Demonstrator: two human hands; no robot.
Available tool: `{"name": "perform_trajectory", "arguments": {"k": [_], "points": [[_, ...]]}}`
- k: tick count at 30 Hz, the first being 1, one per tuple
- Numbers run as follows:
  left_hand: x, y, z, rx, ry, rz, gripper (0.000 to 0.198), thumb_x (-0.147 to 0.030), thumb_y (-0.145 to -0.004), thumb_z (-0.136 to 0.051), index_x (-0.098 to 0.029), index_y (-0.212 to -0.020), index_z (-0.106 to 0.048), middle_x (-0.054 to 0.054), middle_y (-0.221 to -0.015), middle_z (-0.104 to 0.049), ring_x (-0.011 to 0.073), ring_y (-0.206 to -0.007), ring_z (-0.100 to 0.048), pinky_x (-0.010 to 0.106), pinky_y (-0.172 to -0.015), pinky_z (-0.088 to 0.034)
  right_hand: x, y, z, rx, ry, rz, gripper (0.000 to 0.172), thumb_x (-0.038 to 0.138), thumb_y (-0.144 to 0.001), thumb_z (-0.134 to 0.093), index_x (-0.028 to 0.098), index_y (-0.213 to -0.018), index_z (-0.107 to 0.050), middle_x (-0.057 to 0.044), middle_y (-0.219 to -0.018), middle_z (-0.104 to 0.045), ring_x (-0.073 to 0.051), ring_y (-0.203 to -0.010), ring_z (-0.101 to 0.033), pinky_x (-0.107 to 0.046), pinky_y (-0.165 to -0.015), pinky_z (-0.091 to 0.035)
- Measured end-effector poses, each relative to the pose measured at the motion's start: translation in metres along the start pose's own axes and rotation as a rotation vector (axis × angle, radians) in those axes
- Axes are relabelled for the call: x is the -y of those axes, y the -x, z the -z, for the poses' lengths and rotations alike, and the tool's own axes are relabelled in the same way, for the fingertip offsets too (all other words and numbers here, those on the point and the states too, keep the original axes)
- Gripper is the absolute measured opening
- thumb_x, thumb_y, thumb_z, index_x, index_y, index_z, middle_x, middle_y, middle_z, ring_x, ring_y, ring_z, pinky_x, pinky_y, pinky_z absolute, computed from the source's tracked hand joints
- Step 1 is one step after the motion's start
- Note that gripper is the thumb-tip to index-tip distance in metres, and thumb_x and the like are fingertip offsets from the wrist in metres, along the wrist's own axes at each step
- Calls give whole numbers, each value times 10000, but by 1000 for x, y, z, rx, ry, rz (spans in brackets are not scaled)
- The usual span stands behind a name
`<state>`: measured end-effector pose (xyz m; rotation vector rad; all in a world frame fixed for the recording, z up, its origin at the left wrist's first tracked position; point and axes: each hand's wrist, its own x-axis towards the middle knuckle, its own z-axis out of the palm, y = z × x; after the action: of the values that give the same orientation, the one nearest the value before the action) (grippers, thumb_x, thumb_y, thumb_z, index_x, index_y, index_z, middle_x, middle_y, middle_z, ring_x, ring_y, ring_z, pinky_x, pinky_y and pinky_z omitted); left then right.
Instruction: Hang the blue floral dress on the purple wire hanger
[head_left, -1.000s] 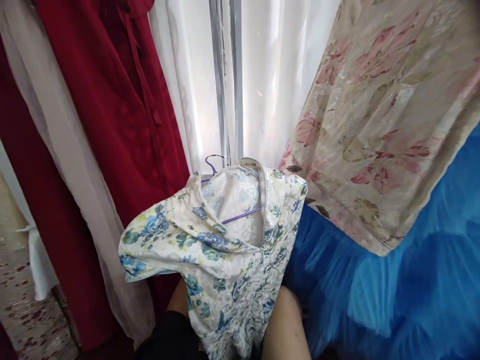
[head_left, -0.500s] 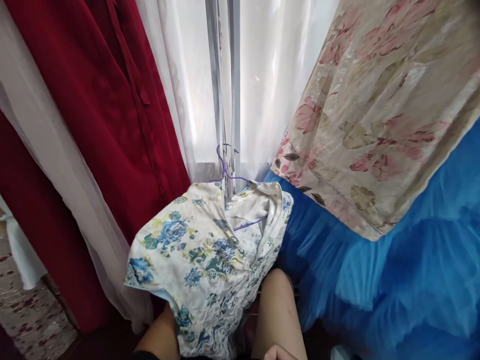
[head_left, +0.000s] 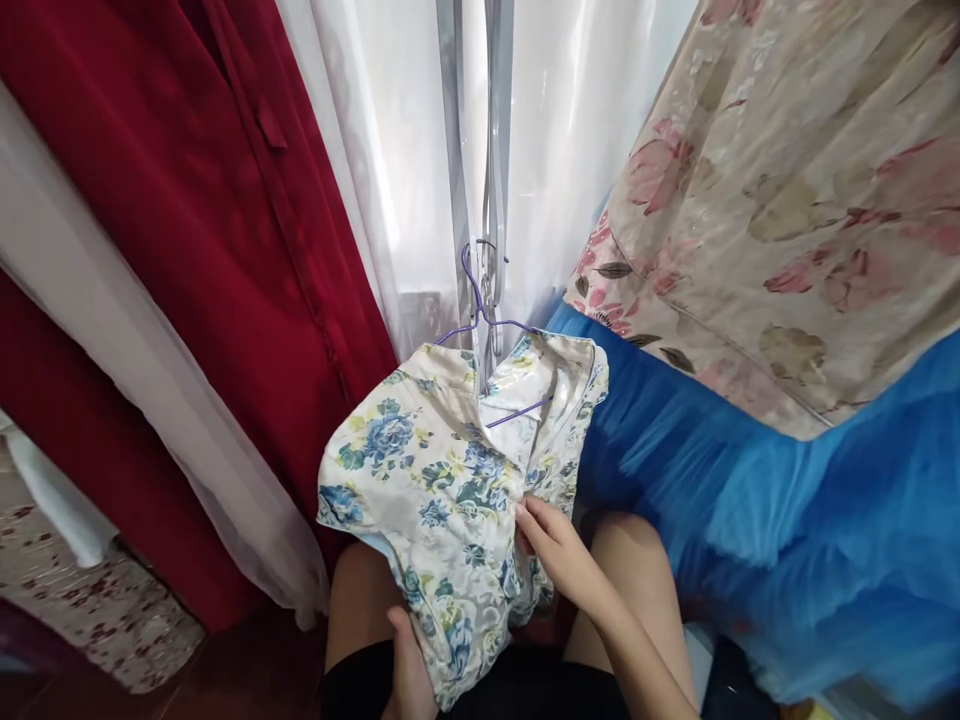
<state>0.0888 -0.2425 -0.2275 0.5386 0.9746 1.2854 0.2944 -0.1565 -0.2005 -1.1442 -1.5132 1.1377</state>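
Note:
A white sleeveless blouse (head_left: 450, 480) with blue flowers and green-yellow leaves hangs from a purple wire hanger (head_left: 478, 300). Its open V-neck faces up, and the lower part droops between my knees. My right hand (head_left: 551, 545) pinches the blouse front just below the neckline, with thumb and fingertips together on the cloth. At the blouse's lower left edge is my left hand (head_left: 411, 668), its thumb stretched up and apart from the cloth. The other left fingers are mostly hidden along the blouse side.
The hanger hooks onto grey straps (head_left: 501, 120) before a white curtain (head_left: 405, 130). Red cloth (head_left: 300, 260) hangs at left. On the right, a beige floral garment (head_left: 750, 230) overlaps blue tulle (head_left: 720, 500). My bare knees sit close under the blouse.
Both hands have come up to the blouse; the right now pinches its front. The view has shifted, and the blouse and hanger appear farther right and higher.

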Motion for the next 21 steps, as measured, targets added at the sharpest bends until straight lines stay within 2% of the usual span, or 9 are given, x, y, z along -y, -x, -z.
{"name": "perform_trajectory", "arguments": {"k": [1, 3, 4, 6, 10, 13, 16, 18, 21], "points": [[3, -6, 1, -35, -34, -1, 984, -903, -559, -708, -293, -1330, -696, 100, -1372, -674, 399, -1486, -386, 499, -1203, -365, -1, -5, -6, -15, -23, -5, 451, 553, -1021, -464, 226, -711, -478, 32, -609, -469, -159, -591, -453, -293, -603, -353], [5, -13, 3, -112, -138, -20, 901, -700, -580, -862, -237, -1333, -688, 129, -1332, -694, 411, -1428, -468, 517, -1200, -364, -6, -11, -16, -63, -77, -32, 443, 564, -1005, -471, 228, -719, -493, 47, -555, -445, -151, -533, -421, -287, -558, -318], [4, -14, 3, -147, -189, -36, 838, -599, -603, -897, -216, -1319, -691, 136, -1319, -700, 410, -1402, -498, 520, -1200, -361, -9, -13, -20, -86, -94, -46, 439, 571, -993, -483, 227, -722, -499, 50, -540, -448, -148, -517, -417, -285, -549, -312], [1, -15, 3, -199, -247, -95, 734, -511, -636, -899, -185, -1265, -711, 143, -1295, -710, 415, -1382, -518, 532, -1207, -344, -15, -18, -24, -106, -98, -70, 425, 575, -966, -514, 227, -723, -500, 46, -533, -483, -144, -506, -430, -283, -548, -318], [-3, -14, -3, -214, -271, -164, 577, -468, -706, -840, -192, -1202, -737, 120, -1235, -739, 394, -1374, -535, 517, -1227, -317, -16, -25, -26, -43, -112, -96, 328, 481, -933, -537, 231, -727, -485, 41, -527, -531, -134, -485, -442, -275, -537, -330], [-3, -14, -6, -220, -279, -185, 628, -461, -715, -821, -205, -1276, -702, 110, -1269, -726, 377, -1401, -512, 487, -1230, -320, -15, -25, -27, -1, -126, -93, 238, 340, -902, -533, 226, -699, -486, 48, -510, -519, -123, -477, -445, -264, -530, -321], [-1, -14, -6, -241, -311, -170, 717, -452, -703, -818, -196, -1352, -651, 126, -1327, -694, 383, -1430, -473, 489, -1216, -338, -18, -21, -27, -30, -151, -73, 156, 264, -882, -537, 216, -738, -503, 56, -523, -518, -120, -492, -457, -255, -534, -323], [3, -13, -6, -249, -322, -128, 701, -453, -704, -806, -193, -1339, -659, 134, -1323, -693, 396, -1423, -475, 502, -1192, -369, -19, -18, -26, -75, -166, -44, 101, 252, -891, -541, 216, -806, -502, 59, -559, -537, -124, -517, -469, -251, -542, -335], [9, -13, -9, -227, -313, -88, 661, -434, -692, -804, -201, -1298, -677, 124, -1296, -705, 395, -1391, -508, 505, -1182, -378, -13, -18, -26, -83, -172, -19, 110, 247, -902, -542, 222, -818, -476, 65, -573, -515, -120, -523, -439, -243, -526, -310]]}}
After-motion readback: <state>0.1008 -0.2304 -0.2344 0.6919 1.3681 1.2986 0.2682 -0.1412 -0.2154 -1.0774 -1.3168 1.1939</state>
